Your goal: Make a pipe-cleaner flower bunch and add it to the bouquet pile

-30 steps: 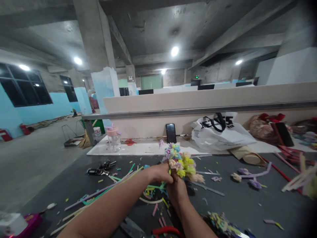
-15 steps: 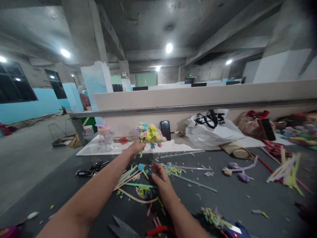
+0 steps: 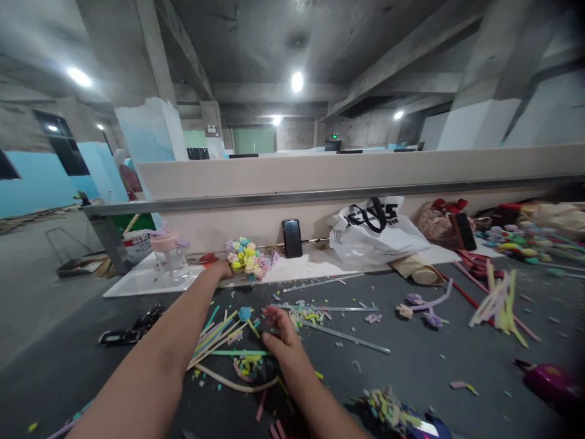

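Note:
My left hand (image 3: 221, 270) is stretched far forward and closed round the stems of a small bouquet of pastel fuzzy flowers (image 3: 247, 258). The bouquet hangs low over the white board (image 3: 137, 281) at the back of the dark table. My right hand (image 3: 278, 326) lies on the table nearer to me, fingers loosely curled and apart, holding nothing. Right beside it lie loose coloured stems (image 3: 223, 332) and a blue-headed flower (image 3: 245, 314).
A clear jar with a pink lid (image 3: 168, 256) stands left of the bouquet. A black phone (image 3: 292, 238) leans on the partition, a white bag (image 3: 377, 235) to its right. Pliers (image 3: 130, 332), cut scraps (image 3: 388, 410), more stems (image 3: 498, 300) and a purple tool (image 3: 555, 383) litter the table.
My left hand carried the bouquet away from my right hand, forward and left, down toward the white board. My right hand let go and sank to the table among the stems.

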`<state>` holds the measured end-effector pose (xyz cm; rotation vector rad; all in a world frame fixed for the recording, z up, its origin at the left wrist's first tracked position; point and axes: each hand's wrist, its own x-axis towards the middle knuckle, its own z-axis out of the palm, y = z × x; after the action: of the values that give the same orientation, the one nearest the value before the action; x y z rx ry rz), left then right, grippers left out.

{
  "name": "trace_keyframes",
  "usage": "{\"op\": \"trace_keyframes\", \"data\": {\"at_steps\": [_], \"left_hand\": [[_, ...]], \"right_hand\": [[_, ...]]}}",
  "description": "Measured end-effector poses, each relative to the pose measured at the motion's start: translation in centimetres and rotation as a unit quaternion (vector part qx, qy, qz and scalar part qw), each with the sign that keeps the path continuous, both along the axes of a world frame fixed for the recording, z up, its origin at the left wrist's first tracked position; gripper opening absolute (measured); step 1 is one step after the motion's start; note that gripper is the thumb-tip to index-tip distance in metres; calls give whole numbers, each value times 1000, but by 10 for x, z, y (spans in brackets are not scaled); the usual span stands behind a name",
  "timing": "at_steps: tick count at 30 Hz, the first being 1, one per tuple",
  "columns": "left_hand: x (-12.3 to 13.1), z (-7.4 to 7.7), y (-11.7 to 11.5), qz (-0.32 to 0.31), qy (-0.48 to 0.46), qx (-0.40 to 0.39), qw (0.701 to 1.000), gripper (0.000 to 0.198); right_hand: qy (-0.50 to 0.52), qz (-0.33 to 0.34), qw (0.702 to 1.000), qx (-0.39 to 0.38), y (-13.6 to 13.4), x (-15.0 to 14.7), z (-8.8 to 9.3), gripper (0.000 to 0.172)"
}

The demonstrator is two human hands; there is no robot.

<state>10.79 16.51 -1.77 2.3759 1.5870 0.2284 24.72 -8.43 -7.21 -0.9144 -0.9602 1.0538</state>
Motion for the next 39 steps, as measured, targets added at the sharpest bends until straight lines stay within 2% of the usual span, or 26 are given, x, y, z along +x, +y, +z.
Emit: {"op": "trace_keyframes", "data": {"at_steps": [3,7,15,19,22,25,27,31,35,37,39], "left_hand": [[-10,3,7,-1,-5,-30,1000,30],[-22,7,11,-36,-44,-33,998,30],[-22,-2,2,-49,-122,16,991,34],[-33,9,0,-62,-144,1,988,34],[-45,18,-3,-57,-156,-22,986,48],[-54,21,-9,-24,-167,-35,985,68],[-58,20,-14,-7,-174,-40,984,65],[-62,22,-22,11,-182,-26,983,41],[-46,37,-24,23,-174,67,982,31],[-23,46,-26,13,-153,125,980,32],[11,50,-30,-23,-121,167,978,30]], "right_hand": [[-17,-1,1000,8,1,0,-3,44],[-17,-6,1000,3,3,0,-4,44],[-15,-9,1000,-3,1,-1,0,42],[-19,-4,1000,5,3,-1,-4,43],[-20,-4,1000,16,6,-1,-9,42],[-18,-3,999,27,8,-1,-13,41],[-17,-2,999,28,9,-1,-13,42],[-21,0,1000,21,7,-1,-11,42],[-31,-7,999,25,5,-1,-9,40],[-40,-8,999,33,5,-1,-9,40],[-50,-10,998,37,6,-1,-10,40]]}}
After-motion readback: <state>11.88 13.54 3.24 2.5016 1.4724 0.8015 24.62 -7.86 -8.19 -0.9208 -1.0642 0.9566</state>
